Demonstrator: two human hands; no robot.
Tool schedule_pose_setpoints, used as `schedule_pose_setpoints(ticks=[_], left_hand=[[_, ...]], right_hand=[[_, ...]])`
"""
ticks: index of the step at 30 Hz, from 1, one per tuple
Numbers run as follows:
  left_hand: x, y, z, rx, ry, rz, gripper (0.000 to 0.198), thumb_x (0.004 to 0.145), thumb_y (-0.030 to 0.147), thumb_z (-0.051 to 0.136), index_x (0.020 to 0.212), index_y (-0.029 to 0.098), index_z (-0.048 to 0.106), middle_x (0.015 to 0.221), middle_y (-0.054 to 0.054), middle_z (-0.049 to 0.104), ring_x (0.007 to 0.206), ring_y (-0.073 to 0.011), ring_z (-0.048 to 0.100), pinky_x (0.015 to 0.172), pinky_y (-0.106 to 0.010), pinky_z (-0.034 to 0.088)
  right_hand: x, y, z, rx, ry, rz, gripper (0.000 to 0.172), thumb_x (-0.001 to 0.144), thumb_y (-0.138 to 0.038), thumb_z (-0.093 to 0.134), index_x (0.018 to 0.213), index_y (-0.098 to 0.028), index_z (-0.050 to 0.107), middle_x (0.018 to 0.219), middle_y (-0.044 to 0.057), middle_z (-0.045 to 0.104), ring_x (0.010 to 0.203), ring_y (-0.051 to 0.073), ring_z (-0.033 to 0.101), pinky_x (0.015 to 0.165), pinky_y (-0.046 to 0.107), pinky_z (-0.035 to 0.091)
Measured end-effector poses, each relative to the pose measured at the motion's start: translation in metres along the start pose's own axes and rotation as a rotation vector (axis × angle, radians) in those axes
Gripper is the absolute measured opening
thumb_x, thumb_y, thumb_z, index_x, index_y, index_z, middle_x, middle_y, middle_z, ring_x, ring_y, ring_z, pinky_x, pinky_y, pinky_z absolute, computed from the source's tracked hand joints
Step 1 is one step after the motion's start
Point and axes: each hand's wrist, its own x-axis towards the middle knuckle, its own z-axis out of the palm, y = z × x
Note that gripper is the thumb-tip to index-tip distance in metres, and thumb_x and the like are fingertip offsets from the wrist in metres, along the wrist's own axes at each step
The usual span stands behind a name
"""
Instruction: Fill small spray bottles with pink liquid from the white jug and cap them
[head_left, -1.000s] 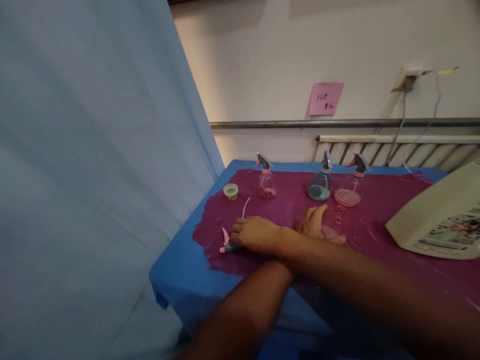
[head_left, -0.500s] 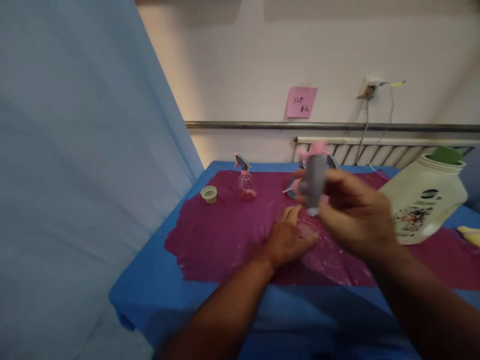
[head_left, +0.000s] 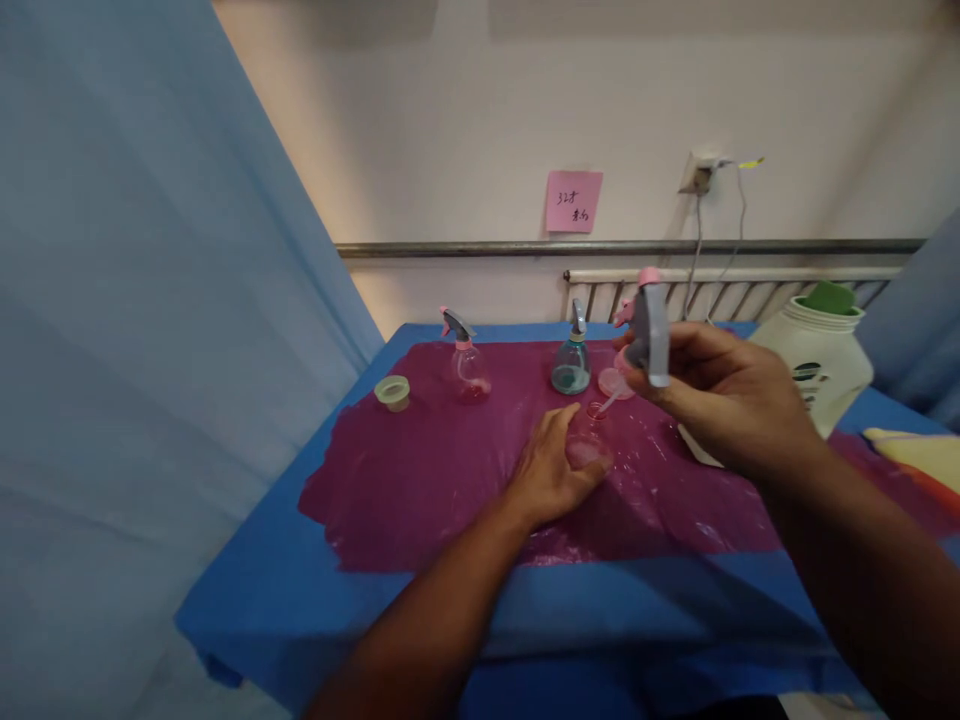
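My left hand (head_left: 553, 468) is closed around a clear pink spray bottle body (head_left: 589, 445), which stands uncapped on the purple sheet. Between my right thumb and fingers is a grey-and-pink spray nozzle head (head_left: 651, 330); my right hand (head_left: 731, 400) holds it above and to the right of the bottle. From the nozzle a pale dip tube (head_left: 613, 397) slants down to the bottle's open mouth. Whether its tip is inside the mouth I cannot tell. Just behind lies a round pink lid or dish (head_left: 613, 382).
A pink spray bottle (head_left: 471, 372) and a teal one (head_left: 572, 365) stand at the back. A small pale cup (head_left: 393, 393) sits left. To the right are a large white jug (head_left: 814, 345) and a yellow cloth (head_left: 919, 460). The purple sheet (head_left: 420, 480) covers a blue-draped table.
My right hand has turned the nozzle head, and its dip tube now points at the bottle mouth. The view has shifted right, uncovering the teal bottle. My left hand stays on the bottle.
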Motion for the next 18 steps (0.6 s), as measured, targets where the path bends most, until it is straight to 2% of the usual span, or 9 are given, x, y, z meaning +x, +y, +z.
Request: schedule_pose_setpoints(ticks=[3, 6, 9, 12, 18], left_hand=[[0.000, 0.002, 0.001, -0.008, 0.025, -0.014, 0.087, 0.092, 0.042, 0.090, 0.168, 0.027, 0.049, 0.167, -0.015, 0.060, 0.159, -0.0393, 0.058, 0.135, -0.065, 0.047], [0.000, 0.004, 0.001, -0.001, 0.040, -0.033, 0.088, 0.089, 0.037, 0.090, 0.167, 0.026, 0.051, 0.164, -0.015, 0.062, 0.157, -0.0388, 0.060, 0.134, -0.064, 0.048], [-0.001, 0.005, 0.001, -0.007, 0.025, -0.027, 0.088, 0.090, 0.038, 0.090, 0.168, 0.026, 0.051, 0.167, -0.016, 0.060, 0.158, -0.0400, 0.059, 0.135, -0.064, 0.048], [-0.001, 0.004, 0.001, -0.019, 0.036, -0.008, 0.087, 0.089, 0.037, 0.090, 0.167, 0.026, 0.051, 0.166, -0.015, 0.060, 0.157, -0.0398, 0.060, 0.135, -0.064, 0.049], [-0.001, 0.003, 0.002, -0.024, 0.052, 0.036, 0.088, 0.090, 0.034, 0.090, 0.169, 0.027, 0.050, 0.167, -0.015, 0.061, 0.157, -0.0379, 0.061, 0.135, -0.062, 0.049]], right_hand=[[0.002, 0.037, 0.002, 0.069, -0.089, 0.119, 0.047, 0.074, -0.053, 0.110, 0.108, -0.028, 0.087, 0.104, 0.004, 0.088, 0.098, 0.025, 0.083, 0.101, 0.046, 0.071], [0.001, 0.075, 0.003, 0.125, -0.073, 0.208, 0.053, 0.072, -0.060, 0.109, 0.109, -0.028, 0.087, 0.110, 0.006, 0.089, 0.106, 0.027, 0.083, 0.106, 0.049, 0.068], [-0.005, 0.100, 0.003, 0.145, -0.059, 0.253, 0.053, 0.076, -0.065, 0.105, 0.111, -0.029, 0.087, 0.115, 0.007, 0.089, 0.109, 0.027, 0.081, 0.106, 0.048, 0.067], [-0.013, 0.111, 0.002, 0.145, -0.089, 0.252, 0.050, 0.082, -0.066, 0.101, 0.114, -0.030, 0.087, 0.118, 0.007, 0.088, 0.111, 0.027, 0.080, 0.107, 0.045, 0.066], [-0.021, 0.119, 0.000, 0.136, -0.133, 0.198, 0.041, 0.096, -0.061, 0.091, 0.124, -0.032, 0.086, 0.122, 0.006, 0.088, 0.116, 0.026, 0.080, 0.108, 0.042, 0.065]])
